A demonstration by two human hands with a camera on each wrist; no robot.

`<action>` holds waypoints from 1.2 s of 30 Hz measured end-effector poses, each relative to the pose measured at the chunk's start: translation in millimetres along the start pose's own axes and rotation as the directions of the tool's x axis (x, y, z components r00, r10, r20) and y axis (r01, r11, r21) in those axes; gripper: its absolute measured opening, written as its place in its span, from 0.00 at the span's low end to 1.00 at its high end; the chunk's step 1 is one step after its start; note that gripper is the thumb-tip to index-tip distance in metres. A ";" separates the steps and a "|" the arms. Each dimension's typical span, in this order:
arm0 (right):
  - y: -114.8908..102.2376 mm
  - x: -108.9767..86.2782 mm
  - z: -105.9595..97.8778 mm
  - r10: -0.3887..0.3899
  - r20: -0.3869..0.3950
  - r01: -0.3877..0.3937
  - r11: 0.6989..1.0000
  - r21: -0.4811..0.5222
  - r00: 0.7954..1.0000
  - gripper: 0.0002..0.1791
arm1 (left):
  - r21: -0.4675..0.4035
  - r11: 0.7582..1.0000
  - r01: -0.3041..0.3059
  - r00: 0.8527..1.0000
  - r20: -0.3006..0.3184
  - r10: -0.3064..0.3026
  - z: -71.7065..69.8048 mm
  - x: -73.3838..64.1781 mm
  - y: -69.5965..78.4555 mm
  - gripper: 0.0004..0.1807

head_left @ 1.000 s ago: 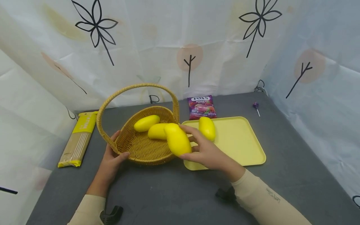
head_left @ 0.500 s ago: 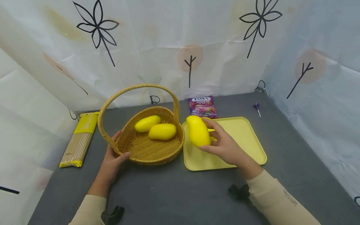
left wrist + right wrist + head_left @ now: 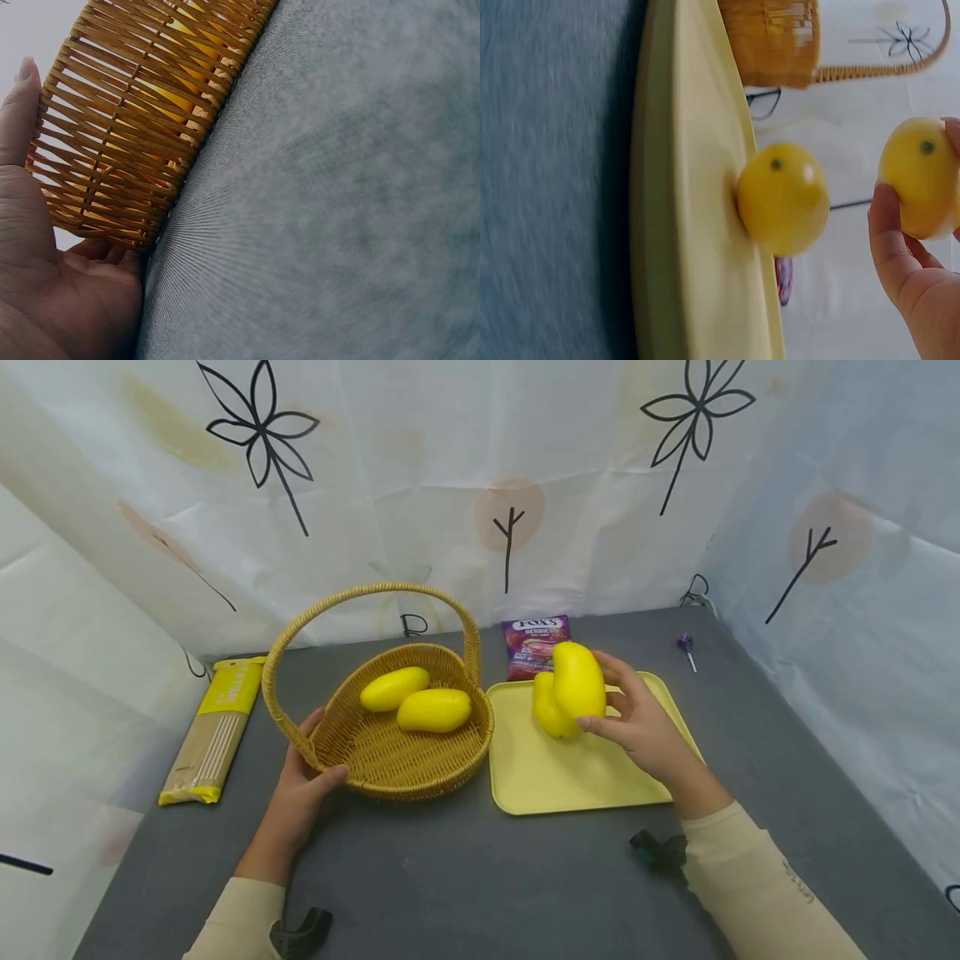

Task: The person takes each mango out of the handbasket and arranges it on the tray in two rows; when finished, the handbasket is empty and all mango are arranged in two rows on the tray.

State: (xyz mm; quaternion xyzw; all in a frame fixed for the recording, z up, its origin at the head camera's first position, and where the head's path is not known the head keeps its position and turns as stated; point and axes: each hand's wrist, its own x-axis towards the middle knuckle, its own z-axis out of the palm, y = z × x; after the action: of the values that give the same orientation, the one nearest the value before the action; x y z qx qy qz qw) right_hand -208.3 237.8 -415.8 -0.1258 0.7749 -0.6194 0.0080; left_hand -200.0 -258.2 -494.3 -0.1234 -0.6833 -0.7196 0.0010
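Note:
My right hand (image 3: 647, 724) grips a yellow mango (image 3: 579, 681) and holds it above the yellow tray (image 3: 585, 785). A second mango (image 3: 548, 708) lies on the tray, partly hidden behind the held one in the head view. In the right wrist view the held mango (image 3: 919, 180) hangs clear of the tray, apart from the mango (image 3: 784, 199) lying there. With thumb over the rim, my left hand (image 3: 298, 793) holds the left side of a wicker basket (image 3: 397, 768). Inside the basket are two mangoes, one (image 3: 394, 688) behind the other (image 3: 435, 710).
A purple candy bag (image 3: 528, 643) lies behind the tray, and a lollipop (image 3: 685, 647) at the back right. Left of the basket is a yellow-topped pack of noodles (image 3: 213, 731). The basket's tall handle (image 3: 378, 587) arches up. Patterned cloth walls (image 3: 420, 485) enclose the grey table.
My right hand has carried the mango rightward from over the basket's right rim to over the tray. My left hand and the basket have stayed in place.

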 end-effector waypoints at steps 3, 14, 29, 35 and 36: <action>4.0 0.5 -8.5 0.016 -0.034 -0.016 1.000 -0.008 0.999 0.50 | -0.001 1.000 -0.001 1.000 0.001 0.001 -0.2 0.5 -0.1 0.48; 24.9 1.8 -30.1 0.101 -0.094 -0.103 0.994 -0.022 0.990 0.51 | 0.002 1.000 0.000 1.000 0.002 0.000 -0.5 0.6 -0.3 0.48; 42.5 2.2 -38.9 0.265 -0.036 -0.267 0.954 -0.139 0.964 0.44 | 0.001 1.000 0.001 1.000 0.003 -0.001 0.1 1.7 1.5 0.48; 41.2 1.4 -37.8 0.283 -0.048 -0.287 0.947 -0.144 0.958 0.42 | -0.004 1.000 -0.004 1.000 0.007 0.005 0.4 1.1 2.1 0.48; 40.0 1.4 -37.5 0.293 -0.054 -0.298 0.942 -0.154 0.955 0.42 | -0.004 1.000 -0.005 1.000 0.006 0.005 0.4 0.9 2.2 0.48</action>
State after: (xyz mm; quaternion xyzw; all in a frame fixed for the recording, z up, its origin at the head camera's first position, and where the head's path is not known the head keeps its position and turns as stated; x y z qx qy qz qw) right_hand -223.3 281.5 -445.5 0.0009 0.8323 -0.5487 0.0788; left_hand -200.5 -257.8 -491.9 -0.1273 -0.6816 -0.7205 0.0003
